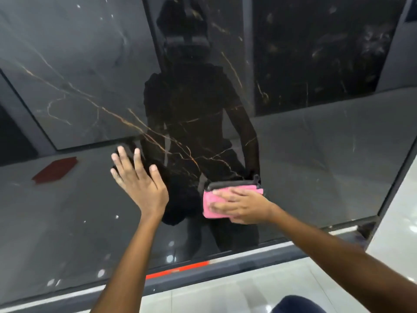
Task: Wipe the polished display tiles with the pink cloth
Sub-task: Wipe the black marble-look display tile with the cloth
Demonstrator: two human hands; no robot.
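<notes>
our right hand (242,207) lays its straight fingers flat on the folded pink cloth (216,203), low on the dark tile (316,166), while our left hand (140,184) presses spread fingers on the glass-smooth face. we judge that bare palm may smear fresh prints, and the cloth could slip on the slick polish. we count two hands, one cloth, one red tag (55,169).

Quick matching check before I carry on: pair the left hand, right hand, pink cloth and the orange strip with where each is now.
1 left hand
2 right hand
3 pink cloth
4 orange strip

A along the tile's bottom edge
B flat on the cloth
C open, bare against the dark tile
D between palm and tile

Pairs: 1-C, 2-B, 3-D, 4-A
</notes>
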